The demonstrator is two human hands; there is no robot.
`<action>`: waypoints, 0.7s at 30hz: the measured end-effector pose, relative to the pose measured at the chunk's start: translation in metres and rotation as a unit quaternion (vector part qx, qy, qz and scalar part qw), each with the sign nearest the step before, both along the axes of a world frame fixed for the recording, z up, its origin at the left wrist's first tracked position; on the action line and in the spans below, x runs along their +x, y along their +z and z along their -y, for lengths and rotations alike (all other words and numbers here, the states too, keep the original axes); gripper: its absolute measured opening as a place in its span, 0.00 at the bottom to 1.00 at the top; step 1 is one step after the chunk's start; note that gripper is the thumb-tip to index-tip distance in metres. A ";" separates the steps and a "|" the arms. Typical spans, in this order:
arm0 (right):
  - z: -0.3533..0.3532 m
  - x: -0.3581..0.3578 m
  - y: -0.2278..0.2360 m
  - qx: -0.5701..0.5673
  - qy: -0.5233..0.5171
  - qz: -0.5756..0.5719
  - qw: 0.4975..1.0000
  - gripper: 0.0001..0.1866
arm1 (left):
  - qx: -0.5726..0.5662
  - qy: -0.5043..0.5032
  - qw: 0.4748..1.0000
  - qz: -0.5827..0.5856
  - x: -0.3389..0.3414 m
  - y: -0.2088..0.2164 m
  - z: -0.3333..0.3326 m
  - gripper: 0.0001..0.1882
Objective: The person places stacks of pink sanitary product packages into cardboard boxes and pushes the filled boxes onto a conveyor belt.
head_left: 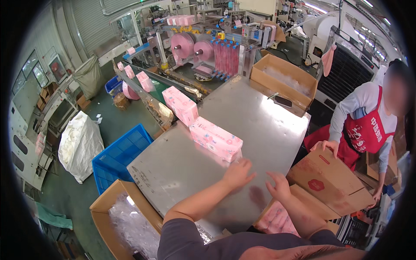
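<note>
On the metal table (173,151) lies a pink printed tissue pack (216,136). A second pink pack (180,105) sits end to end behind it, at the table's far left edge by the conveyor. My left hand (237,174) is at the near end of the front pack, fingers apart and not wrapped round it; whether a fingertip touches it I cannot tell. Just to its right, above the bare metal, my right hand (278,186) has thumb and fingers spread and holds nothing. Below my right forearm, an open carton contains pink packs (277,220).
More packs (144,81) line the conveyor. Cartons of clear plastic film stand at the near left (123,216) and far right (284,80). A blue crate (119,156) adjoins the table's left side. On the right, a person in a red apron (364,130) holds a brown carton (323,175).
</note>
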State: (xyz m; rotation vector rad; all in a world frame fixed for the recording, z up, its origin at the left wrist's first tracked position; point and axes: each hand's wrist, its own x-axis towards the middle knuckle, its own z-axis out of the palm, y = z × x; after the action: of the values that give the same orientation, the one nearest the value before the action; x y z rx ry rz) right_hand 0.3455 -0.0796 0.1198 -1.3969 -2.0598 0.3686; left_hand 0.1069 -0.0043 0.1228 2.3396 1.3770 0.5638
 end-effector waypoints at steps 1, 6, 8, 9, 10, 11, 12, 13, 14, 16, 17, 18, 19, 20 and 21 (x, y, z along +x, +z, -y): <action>-0.012 -0.006 0.004 0.010 0.000 -0.004 1.000 0.21 | 0.019 0.004 0.998 0.057 -0.003 0.007 -0.005 0.27; -0.033 -0.043 0.015 0.003 0.025 -0.005 1.000 0.24 | -0.082 0.243 0.964 -0.076 -0.042 0.037 -0.079 0.38; -0.038 -0.047 0.020 -0.005 0.017 0.008 1.000 0.26 | -0.096 0.197 0.968 -0.120 -0.034 -0.022 -0.098 0.40; -0.043 -0.048 0.023 -0.010 0.008 0.026 1.000 0.29 | -0.038 0.149 0.976 -0.156 -0.012 -0.083 -0.093 0.39; -0.039 -0.044 0.022 -0.024 -0.012 0.042 0.999 0.32 | -0.032 0.097 0.985 -0.138 0.001 -0.093 -0.088 0.39; -0.037 -0.044 0.021 -0.034 -0.026 0.060 0.997 0.35 | -0.026 0.051 0.991 -0.119 0.010 -0.100 -0.080 0.38; -0.030 -0.036 0.009 -0.041 -0.034 0.111 0.992 0.37 | -0.068 -0.005 0.997 -0.041 0.027 -0.065 -0.059 0.38; -0.019 -0.034 -0.006 -0.048 -0.035 0.163 0.985 0.40 | -0.112 -0.053 0.992 0.038 0.036 -0.042 -0.047 0.37; -0.015 -0.037 -0.014 -0.054 -0.025 0.214 0.975 0.42 | -0.029 -0.014 0.999 -0.005 0.029 -0.038 -0.066 0.36; -0.008 -0.055 0.007 -0.154 -0.061 0.265 0.950 0.44 | 0.036 0.134 0.983 -0.121 -0.006 0.013 -0.112 0.36; -0.005 -0.061 0.016 -0.199 -0.074 0.290 0.933 0.45 | 0.030 0.206 0.973 -0.103 -0.031 0.021 -0.137 0.35; -0.007 -0.060 0.013 -0.186 -0.073 0.281 0.939 0.44 | 0.024 0.277 0.957 -0.083 -0.059 0.014 -0.157 0.35; -0.012 -0.062 0.005 -0.168 -0.064 0.271 0.946 0.43 | 0.018 0.284 0.954 -0.098 -0.106 -0.030 -0.179 0.36; -0.019 -0.061 -0.002 -0.153 -0.062 0.261 0.951 0.43 | 0.016 0.270 0.955 -0.121 -0.120 -0.046 -0.183 0.36; -0.022 -0.058 -0.005 -0.152 -0.067 0.255 0.952 0.43 | 0.016 0.246 0.959 -0.143 -0.124 -0.046 -0.183 0.37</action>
State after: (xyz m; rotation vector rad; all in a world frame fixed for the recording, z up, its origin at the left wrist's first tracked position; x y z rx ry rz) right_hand 0.2870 -0.0574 0.1149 -1.9751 -2.3643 0.2952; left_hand -0.0175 0.1785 0.0766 2.1603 2.1245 0.3835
